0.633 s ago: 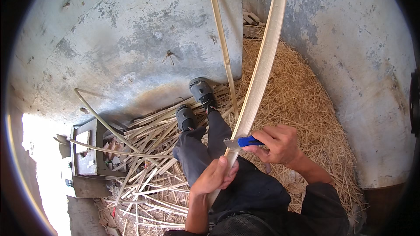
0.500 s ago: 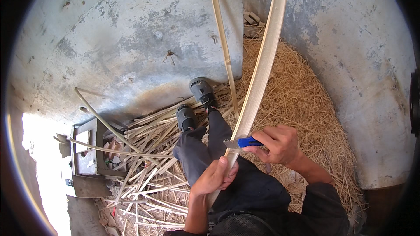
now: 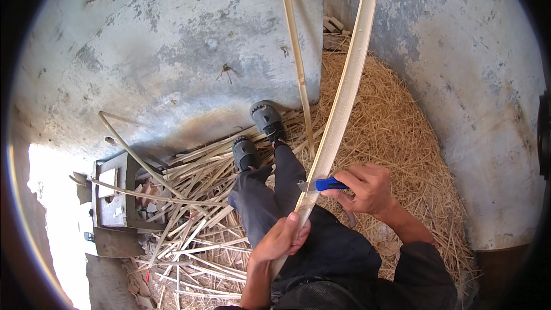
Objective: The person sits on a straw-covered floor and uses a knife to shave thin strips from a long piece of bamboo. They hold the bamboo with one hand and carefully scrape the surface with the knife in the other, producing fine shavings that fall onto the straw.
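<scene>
A long, pale strip of split bamboo (image 3: pixel 344 97) runs from the top of the view down across my lap, its hollow inner face showing. My left hand (image 3: pixel 282 236) is closed round its near part, thumb on top. In my right hand (image 3: pixel 364 189) is a blue utility knife (image 3: pixel 331 183), gripped by its handle. Its bare blade lies across the strip, a short way above my left thumb. A small curl of shaving shows by the blade tip. The strip's near end is partly hidden by my left hand and forearm.
Many thin bamboo strips (image 3: pixel 195 247) lie heaped at the left. Straw-like shavings (image 3: pixel 396 132) are piled at the right. A wooden box (image 3: pixel 115 195) stands at far left. Another strip (image 3: pixel 295 51) leans on the grey wall (image 3: pixel 172 40). My shoes (image 3: pixel 267 117) rest near the wall.
The knife and my right hand have shifted very slightly to the right along with the strip. Both hands keep their grip.
</scene>
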